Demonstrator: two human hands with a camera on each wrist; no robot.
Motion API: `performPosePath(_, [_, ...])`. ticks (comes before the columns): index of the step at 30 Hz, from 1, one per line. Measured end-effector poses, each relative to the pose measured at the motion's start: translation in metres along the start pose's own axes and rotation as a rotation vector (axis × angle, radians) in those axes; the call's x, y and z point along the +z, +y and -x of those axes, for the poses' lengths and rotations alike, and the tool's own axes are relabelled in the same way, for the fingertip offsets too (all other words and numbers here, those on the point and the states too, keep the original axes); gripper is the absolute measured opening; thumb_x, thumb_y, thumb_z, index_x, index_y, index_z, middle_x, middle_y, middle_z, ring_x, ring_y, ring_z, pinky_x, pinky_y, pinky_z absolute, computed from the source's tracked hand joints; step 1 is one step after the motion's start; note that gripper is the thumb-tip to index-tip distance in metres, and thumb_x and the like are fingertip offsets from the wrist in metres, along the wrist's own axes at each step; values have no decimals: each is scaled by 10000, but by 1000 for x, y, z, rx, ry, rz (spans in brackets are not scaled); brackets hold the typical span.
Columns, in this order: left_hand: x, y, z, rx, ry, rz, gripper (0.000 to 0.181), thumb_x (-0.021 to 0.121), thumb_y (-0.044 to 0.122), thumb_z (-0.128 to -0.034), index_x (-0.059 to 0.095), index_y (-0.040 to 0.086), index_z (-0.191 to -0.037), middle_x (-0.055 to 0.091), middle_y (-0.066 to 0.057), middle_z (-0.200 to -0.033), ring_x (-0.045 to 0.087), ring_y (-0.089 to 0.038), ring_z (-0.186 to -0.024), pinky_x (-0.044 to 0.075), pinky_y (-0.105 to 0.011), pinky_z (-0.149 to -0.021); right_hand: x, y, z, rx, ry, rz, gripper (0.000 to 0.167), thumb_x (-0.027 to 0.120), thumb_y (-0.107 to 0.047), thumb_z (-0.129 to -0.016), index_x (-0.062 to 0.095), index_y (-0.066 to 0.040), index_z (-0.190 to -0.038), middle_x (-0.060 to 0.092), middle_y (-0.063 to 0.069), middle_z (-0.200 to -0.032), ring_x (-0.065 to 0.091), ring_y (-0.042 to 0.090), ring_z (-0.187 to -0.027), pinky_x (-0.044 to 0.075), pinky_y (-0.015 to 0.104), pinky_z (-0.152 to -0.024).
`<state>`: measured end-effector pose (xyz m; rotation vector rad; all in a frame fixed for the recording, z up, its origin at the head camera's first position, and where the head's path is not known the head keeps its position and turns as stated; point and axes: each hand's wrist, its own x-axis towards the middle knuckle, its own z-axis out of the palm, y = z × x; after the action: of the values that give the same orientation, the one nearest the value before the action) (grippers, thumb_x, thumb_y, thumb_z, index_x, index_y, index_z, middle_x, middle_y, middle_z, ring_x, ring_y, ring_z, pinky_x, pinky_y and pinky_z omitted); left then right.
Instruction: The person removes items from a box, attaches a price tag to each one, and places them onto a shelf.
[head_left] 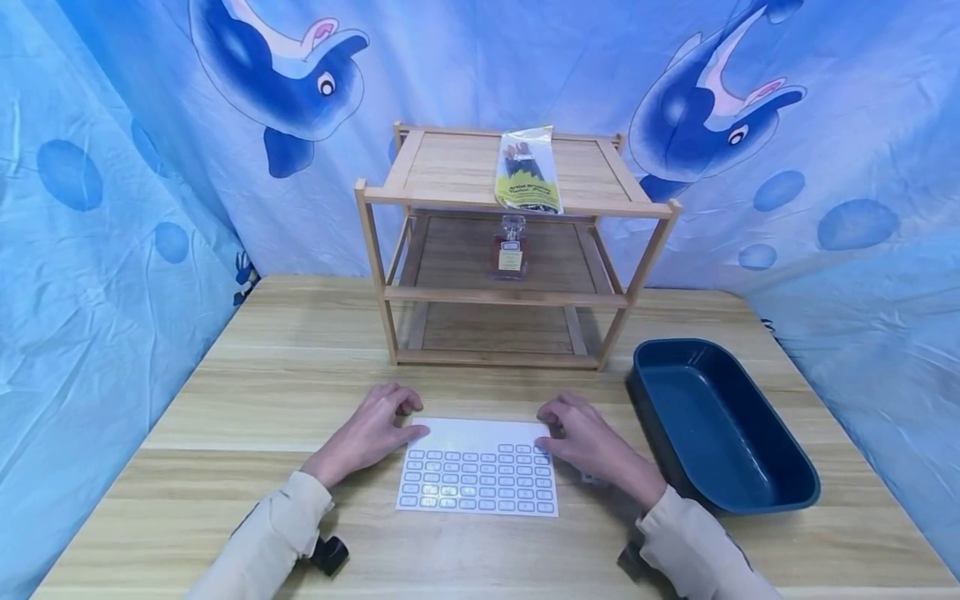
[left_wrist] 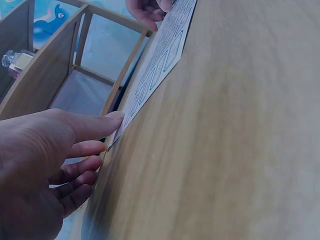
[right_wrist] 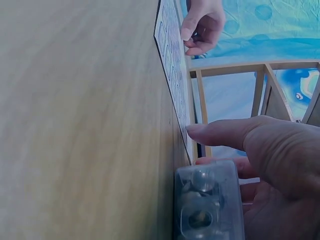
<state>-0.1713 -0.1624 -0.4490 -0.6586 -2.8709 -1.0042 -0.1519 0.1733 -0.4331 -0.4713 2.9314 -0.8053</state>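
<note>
A white sheet of labels (head_left: 480,479), printed with rows of blue-outlined rectangles, lies on the wooden table in the head view. My left hand (head_left: 371,429) holds its far left corner, thumb on top and index finger at the edge. At the far right corner, my right hand (head_left: 588,442) holds it the same way, its other fingers loosely bent. A small clear plastic box (right_wrist: 207,200) with round items inside stands beside the right fingers. In the head view that box is mostly hidden under the right hand.
Behind the sheet stands a wooden three-tier shelf (head_left: 506,362). A printed packet (head_left: 528,171) lies on its top and a glass bottle (head_left: 510,254) stands on the middle tier. To the right sits a dark blue basin (head_left: 720,417). A blue dolphin curtain (head_left: 487,67) surrounds the table (head_left: 247,400).
</note>
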Motion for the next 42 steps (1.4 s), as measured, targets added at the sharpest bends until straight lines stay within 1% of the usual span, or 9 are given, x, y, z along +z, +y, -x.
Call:
performPosePath(4, [0,1,-1,11,-4,14,220,852,155,-856,684,84,-978,586,-2,-955,544,-189,-930,487,-400,-844,1,-1,-2,15,-6,-9,262,863,-134,-852,717,-67,-1058,597,19,-1037,573,192,-947,535,406,-863])
performPosePath(9, [1,1,-3,13,-3,9,185,846,124,-856,671,98,-910,577,8,-914,533,-179,-900,477,-391,-828,2,-1,-3,26,-20,-18,226,856,-124,-858,697,-84,-1013,575,9,-1013,549,184,-917,525,394,-839])
performPosePath(13, [2,1,-4,8,-7,10,176,837,113,-863,664,105,-892,575,10,-910,531,-193,-913,468,-399,-835,1,-1,-4,26,-30,-42,231,849,-98,-862,671,-85,-1008,570,16,-999,543,185,-898,522,381,-818])
performPosePath(19, [2,2,-3,-11,-22,12,157,813,102,-881,656,120,-885,568,17,-923,513,-233,-974,447,-409,-858,1,-1,-5,24,-39,-83,246,834,-60,-868,614,-115,-962,554,-3,-917,534,167,-829,494,325,-715])
performPosePath(24, [4,3,-3,-3,-30,14,142,792,92,-896,652,117,-894,569,24,-918,509,-244,-999,436,-422,-876,1,-1,-6,37,-55,-108,218,782,-48,-909,589,-136,-960,568,-22,-858,543,153,-778,482,305,-659])
performPosePath(28, [4,3,-4,24,-19,52,148,786,67,-901,647,119,-900,578,39,-891,528,-198,-943,445,-399,-852,1,-1,-5,33,-43,-128,200,754,-34,-927,588,-135,-971,585,-24,-860,555,155,-780,493,318,-670])
performPosePath(32, [4,3,-5,40,-15,110,145,771,38,-911,645,106,-922,591,40,-858,556,-140,-833,488,-324,-757,1,1,-4,27,-12,-143,194,751,-29,-931,601,-136,-992,597,-31,-863,560,153,-782,502,322,-688])
performPosePath(35, [3,4,-5,30,-9,139,147,761,25,-918,634,90,-953,594,28,-867,563,-127,-810,506,-287,-715,-1,1,-3,20,14,-164,191,748,-24,-933,612,-135,-1009,605,-34,-864,562,153,-779,507,320,-690])
performPosePath(42, [3,4,-5,5,-8,218,159,734,0,-929,606,70,-992,593,8,-865,563,-148,-800,504,-276,-700,-5,1,0,6,38,-232,181,722,-20,-951,608,-130,-1038,622,-25,-903,578,153,-809,518,306,-706])
